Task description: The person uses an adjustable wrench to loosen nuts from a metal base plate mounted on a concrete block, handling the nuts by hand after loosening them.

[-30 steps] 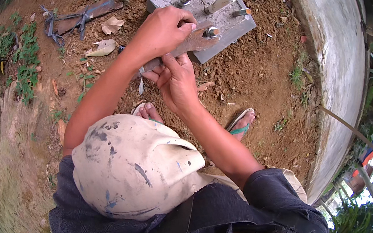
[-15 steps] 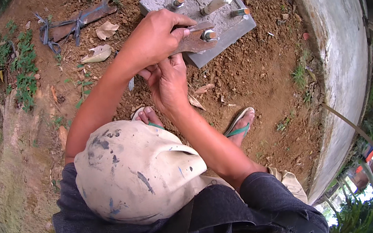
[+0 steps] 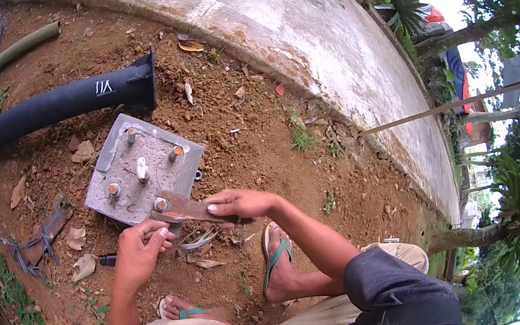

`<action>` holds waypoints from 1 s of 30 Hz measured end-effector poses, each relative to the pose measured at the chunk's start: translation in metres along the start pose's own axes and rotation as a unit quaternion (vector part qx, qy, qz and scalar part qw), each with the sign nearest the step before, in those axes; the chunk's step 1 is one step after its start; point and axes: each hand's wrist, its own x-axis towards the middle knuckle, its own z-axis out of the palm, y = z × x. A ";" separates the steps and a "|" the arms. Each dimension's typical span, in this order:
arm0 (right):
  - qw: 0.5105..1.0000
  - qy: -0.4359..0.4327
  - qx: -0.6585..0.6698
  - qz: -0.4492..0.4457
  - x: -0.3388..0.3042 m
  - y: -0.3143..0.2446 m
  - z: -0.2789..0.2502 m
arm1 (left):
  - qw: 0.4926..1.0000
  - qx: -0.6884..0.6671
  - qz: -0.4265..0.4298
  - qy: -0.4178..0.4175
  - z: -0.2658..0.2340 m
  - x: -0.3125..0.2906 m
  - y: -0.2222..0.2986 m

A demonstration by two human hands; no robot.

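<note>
A square concrete block with a grey metal rim sits tilted on the soil, with upright threaded bolts and a pale stub in its middle. A rusty flat wrench has its jaw around the nut on the nearest bolt. My right hand is closed on the wrench's handle, thumb on top. Beside the block's near edge is my left hand, fingers curled in and thumb against them; I cannot see whether anything is inside. Another bolt with a nut stands at the block's left.
A black flanged pipe lies beyond the block, near a bamboo pole. A loose nut rests by the block's right corner. Rusty metal tied with dark strips lies at left. A concrete path runs along the far right.
My right hand has come from below the wrench onto its handle. My left hand has left the wrench's jaw end and moved beside the block. The wrench's handle has swung rightward. The view has turned.
</note>
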 end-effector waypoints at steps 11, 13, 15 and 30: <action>0.967 0.102 0.209 -0.109 0.030 0.071 0.150 | 0.999 0.006 -0.034 0.040 -0.013 0.007 -0.024; 0.970 0.114 0.196 -0.089 0.048 0.040 0.165 | 0.994 0.001 -0.012 0.105 -0.025 -0.001 -0.025; 0.949 0.128 0.271 -0.097 0.073 0.031 0.182 | 0.994 0.008 0.015 0.112 -0.032 0.002 -0.017; 0.855 0.196 0.457 -0.145 0.133 0.018 0.208 | 0.968 0.193 0.077 0.143 -0.036 0.009 -0.004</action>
